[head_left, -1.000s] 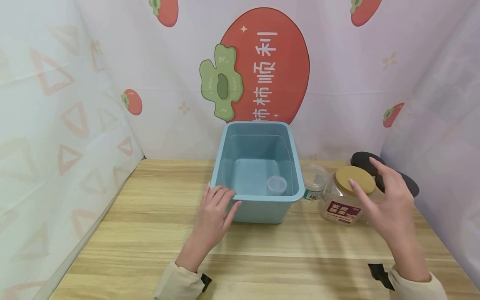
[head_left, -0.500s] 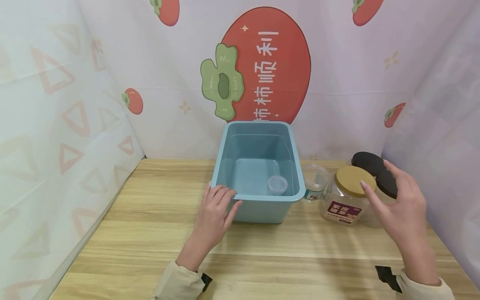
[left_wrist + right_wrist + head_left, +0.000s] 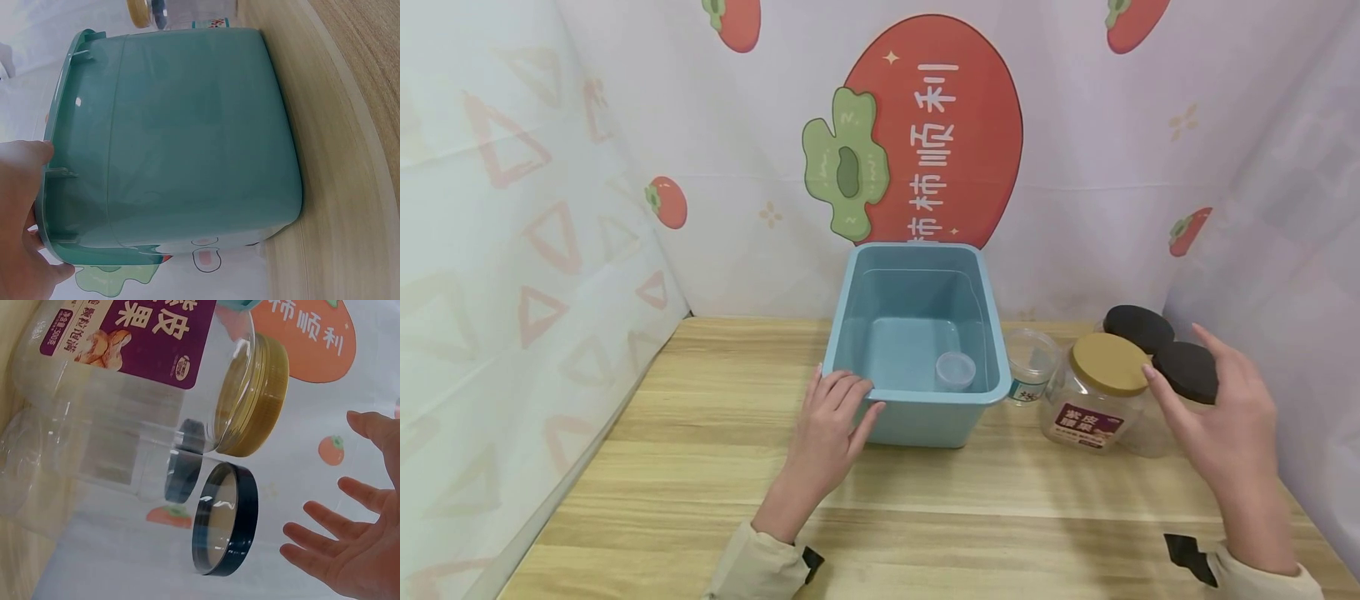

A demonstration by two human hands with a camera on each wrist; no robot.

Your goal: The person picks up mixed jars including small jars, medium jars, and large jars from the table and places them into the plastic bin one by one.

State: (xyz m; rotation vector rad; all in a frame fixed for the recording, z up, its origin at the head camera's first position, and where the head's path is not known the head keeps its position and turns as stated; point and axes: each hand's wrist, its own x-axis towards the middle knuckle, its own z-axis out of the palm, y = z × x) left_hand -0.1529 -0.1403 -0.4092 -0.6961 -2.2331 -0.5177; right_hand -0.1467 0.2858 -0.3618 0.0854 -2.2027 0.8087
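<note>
My left hand (image 3: 823, 437) holds the near left rim of a light blue plastic bin (image 3: 917, 423). Its fingers hook over the edge, and the thumb lies along the front. A small translucent lidded cup (image 3: 955, 371) sits inside the bin's near right corner. My right hand (image 3: 1228, 425), fingers spread and holding nothing, hovers beside a clear jar with a black lid (image 3: 1187, 371). Just left of that jar stands a clear jar with a gold lid (image 3: 1108, 364) and a purple label. In the right wrist view the fingers (image 3: 331, 519) are apart from the black lid (image 3: 244, 519).
Behind these, a second black-lidded jar (image 3: 1138, 328) stands near the back. A clear round container (image 3: 1030, 354) with a teal label is between bin and gold-lidded jar. The wooden table (image 3: 925, 517) is enclosed by printed cloth (image 3: 737, 250) at back and sides.
My right hand has moved to the right, away from the gold-lidded jar, uncovering more of the nearer black-lidded jar. My left hand and the bin have stayed in place.
</note>
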